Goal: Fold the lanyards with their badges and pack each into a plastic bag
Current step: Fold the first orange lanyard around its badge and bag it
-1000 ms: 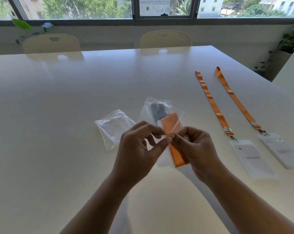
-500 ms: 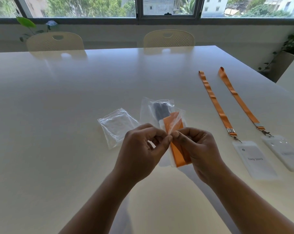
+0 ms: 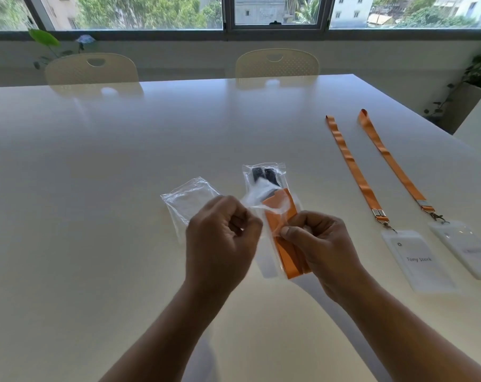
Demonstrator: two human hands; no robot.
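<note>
My right hand [image 3: 313, 244] grips a folded orange lanyard with its white badge [image 3: 282, 232], half inside a clear plastic bag [image 3: 267, 208]. My left hand [image 3: 220, 238] pinches that bag's mouth and holds it off to the left. Behind them a sealed bag [image 3: 264, 175] with a dark lanyard lies on the white table [image 3: 96, 188]. Several empty clear bags [image 3: 189, 199] lie just left of my hands. To the right, two orange lanyards [image 3: 355, 172] [image 3: 391, 158] lie stretched out, each clipped to a badge [image 3: 418, 260] [image 3: 465, 249].
Two cream chairs [image 3: 91, 68] [image 3: 276, 64] stand at the table's far edge under the window. A potted plant [image 3: 479, 75] stands past the table's right corner. Bare table surface spreads to the left and in front of my arms.
My left hand has drawn away from my right, pulling the bag's opening wider over the orange lanyard. The view has barely shifted.
</note>
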